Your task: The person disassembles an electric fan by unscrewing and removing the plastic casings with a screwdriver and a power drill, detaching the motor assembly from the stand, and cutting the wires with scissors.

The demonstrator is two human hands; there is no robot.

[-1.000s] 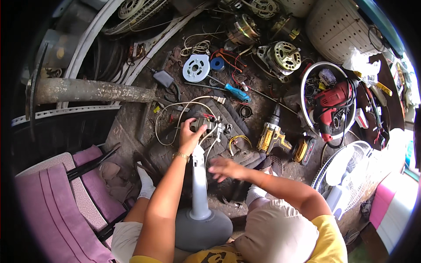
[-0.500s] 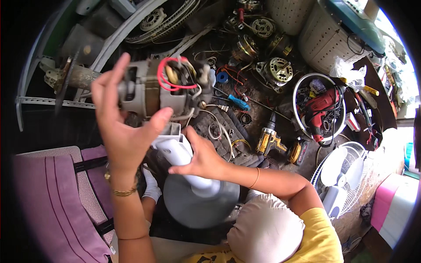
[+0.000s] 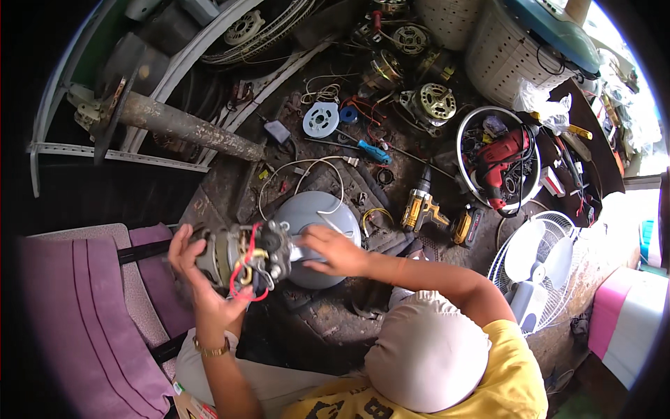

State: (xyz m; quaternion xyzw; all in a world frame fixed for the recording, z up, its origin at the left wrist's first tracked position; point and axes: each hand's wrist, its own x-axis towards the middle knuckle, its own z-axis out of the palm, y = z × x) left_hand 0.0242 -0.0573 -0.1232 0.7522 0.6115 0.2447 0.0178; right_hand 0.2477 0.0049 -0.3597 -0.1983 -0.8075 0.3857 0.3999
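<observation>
My left hand [image 3: 199, 269] is wrapped around the back end of an electric fan motor [image 3: 230, 260], fingers above and thumb below. Red, yellow and pale wires loop at the motor's right end. My right hand [image 3: 333, 250] grips the pale neck of a fan stand beside the motor; most of that neck is covered by the hand and motor. Behind the right hand shows the stand's round grey base [image 3: 296, 207]. A white power cord [image 3: 283, 167] curves over the base and out onto the floor. Whether motor and neck are joined cannot be made out.
Right of the base lie a yellow-black cordless drill [image 3: 422, 209] and its battery [image 3: 467, 227]. Beyond are a bowl [image 3: 462, 157] holding a red power drill, a blue screwdriver [image 3: 375, 151] and several motors. A fan head [image 3: 534, 269] lies right; a rusty pipe [image 3: 192, 133] juts at left.
The motor has come down toward me and turned, its wires now facing nearer. The stand has tipped, so its base has swung away from me, and my right hand has moved with it.
</observation>
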